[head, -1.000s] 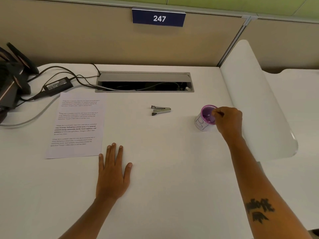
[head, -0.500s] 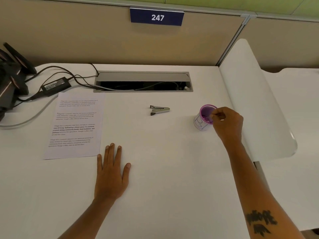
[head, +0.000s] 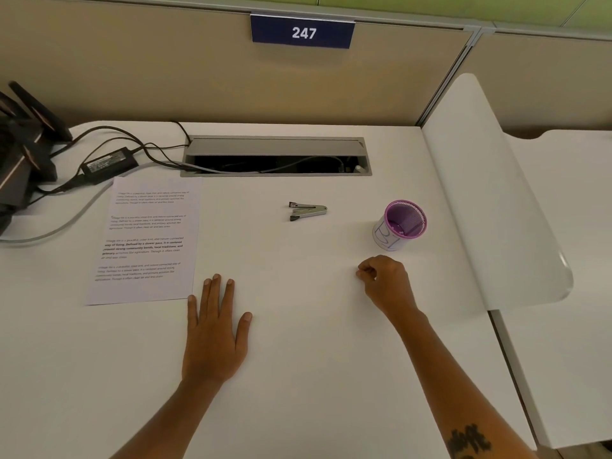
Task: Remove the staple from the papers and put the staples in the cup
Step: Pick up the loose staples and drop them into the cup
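Note:
The printed papers [head: 145,240] lie flat at the left of the white desk [head: 298,326]. A metal staple remover [head: 306,211] rests at mid-desk, untouched. To its right stands the purple mesh cup [head: 400,225] with a white paper wrap. My right hand [head: 385,281] is below the cup and apart from it, fingers curled with the fingertips pinched; nothing shows between them. My left hand [head: 215,329] lies flat, palm down, fingers apart, just right of the papers' lower corner.
An open cable tray [head: 276,157] is set into the desk's back edge. A power adapter [head: 109,164], cables and dark devices [head: 23,154] crowd the far left. A white rounded divider panel [head: 490,193] stands right of the cup.
My right hand has pulled back from the cup's rim toward me and to the left. My left hand and everything on the desk stayed put.

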Demonstrator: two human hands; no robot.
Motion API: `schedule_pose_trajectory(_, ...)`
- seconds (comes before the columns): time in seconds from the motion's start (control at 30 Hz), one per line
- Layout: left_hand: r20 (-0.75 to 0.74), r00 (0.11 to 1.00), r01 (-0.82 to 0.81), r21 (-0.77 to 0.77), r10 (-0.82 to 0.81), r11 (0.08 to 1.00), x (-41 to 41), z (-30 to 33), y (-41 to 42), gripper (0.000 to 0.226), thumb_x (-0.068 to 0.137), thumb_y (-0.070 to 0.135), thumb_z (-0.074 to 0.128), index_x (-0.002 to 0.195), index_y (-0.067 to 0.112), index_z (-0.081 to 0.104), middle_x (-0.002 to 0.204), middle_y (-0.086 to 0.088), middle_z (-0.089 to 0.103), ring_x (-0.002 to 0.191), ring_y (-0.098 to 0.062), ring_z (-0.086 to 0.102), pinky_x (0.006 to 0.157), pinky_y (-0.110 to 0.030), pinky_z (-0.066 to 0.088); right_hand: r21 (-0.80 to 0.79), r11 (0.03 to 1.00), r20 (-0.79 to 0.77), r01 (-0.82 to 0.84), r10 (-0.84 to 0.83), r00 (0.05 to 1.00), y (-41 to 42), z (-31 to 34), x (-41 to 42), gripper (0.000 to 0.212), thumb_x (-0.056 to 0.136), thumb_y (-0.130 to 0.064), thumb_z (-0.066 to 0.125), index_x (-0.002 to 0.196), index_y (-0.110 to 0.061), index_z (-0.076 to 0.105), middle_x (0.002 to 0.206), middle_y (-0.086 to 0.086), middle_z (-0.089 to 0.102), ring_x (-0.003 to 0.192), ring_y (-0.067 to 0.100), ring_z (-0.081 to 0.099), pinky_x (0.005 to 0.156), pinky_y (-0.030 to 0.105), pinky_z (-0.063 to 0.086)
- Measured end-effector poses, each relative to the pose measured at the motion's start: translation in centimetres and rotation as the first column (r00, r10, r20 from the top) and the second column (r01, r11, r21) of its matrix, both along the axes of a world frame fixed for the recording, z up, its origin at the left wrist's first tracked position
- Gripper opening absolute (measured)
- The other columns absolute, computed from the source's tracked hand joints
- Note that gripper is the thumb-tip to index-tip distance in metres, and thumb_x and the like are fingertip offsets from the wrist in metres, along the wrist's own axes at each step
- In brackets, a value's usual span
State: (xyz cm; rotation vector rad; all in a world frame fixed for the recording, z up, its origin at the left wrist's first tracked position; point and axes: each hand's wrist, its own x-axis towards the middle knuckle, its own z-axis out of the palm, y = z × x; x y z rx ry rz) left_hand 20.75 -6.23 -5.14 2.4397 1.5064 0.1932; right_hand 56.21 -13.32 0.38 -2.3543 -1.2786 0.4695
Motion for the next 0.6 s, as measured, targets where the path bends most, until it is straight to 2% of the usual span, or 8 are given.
schedule_pose_trajectory(0.07, -0.001, 1.000, 0.002, 0.006, -0.002, 1.000, 0.0, 0.0, 0.0, 0.074, 0.106, 0.051, 0.033, 0.169, 0.014, 0.023, 0.179, -0.012, 0.016, 0.167, -0.028, 0.011, 0.134, -0.059, 0.016, 0.019, 1.000, 0.020, -0.009, 0.008, 1.000, 0.3, -0.4, -0.1, 0.007, 0.090, -0.010, 0.076, 0.096, -0.008, 0.079, 0.094, 0.006, 0.075, 0.083, 0.023, 0.068, 0.075, 0.026, 0.047)
schedule_pose_trajectory(0.27, 0.004, 1.000, 0.000, 0.006, 0.000, 1.000, 0.0, 0.0, 0.0, 0.074, 0.106, 0.051, 0.033, 0.169, 0.014, 0.022, 0.179, -0.011, 0.015, 0.167, -0.027, 0.011, 0.134, -0.059, 0.015, 0.038, 0.998, 0.086, -0.053, 0.050, 0.995, 0.7, -1.1, -0.2, 0.002, 0.088, -0.006, 0.077, 0.087, -0.006, 0.078, 0.087, 0.008, 0.073, 0.076, 0.026, 0.068, 0.070, 0.029, 0.051)
schedule_pose_trajectory(0.4, -0.003, 1.000, 0.003, 0.016, -0.003, 1.000, -0.1, 0.0, 0.0, 0.074, 0.106, 0.051, 0.034, 0.169, 0.014, 0.022, 0.179, -0.012, 0.015, 0.167, -0.027, 0.011, 0.134, -0.059, 0.015, 0.022, 0.996, 0.136, -0.083, 0.079, 0.988, 0.9, -1.6, -0.3, 0.007, 0.086, 0.001, 0.075, 0.083, -0.005, 0.077, 0.084, 0.009, 0.072, 0.073, 0.028, 0.067, 0.066, 0.029, 0.050)
schedule_pose_trajectory(0.6, 0.001, 1.000, -0.001, 0.015, 0.001, 1.000, 0.0, 0.0, -0.1, 0.074, 0.106, 0.051, 0.033, 0.169, 0.014, 0.022, 0.179, -0.012, 0.015, 0.167, -0.027, 0.010, 0.134, -0.058, 0.015, -0.045, 0.998, 0.194, -0.043, 0.051, 0.980, 1.3, -2.3, -1.1, 0.014, 0.082, 0.010, 0.069, 0.082, -0.003, 0.073, 0.084, 0.010, 0.068, 0.075, 0.029, 0.063, 0.063, 0.039, 0.058)
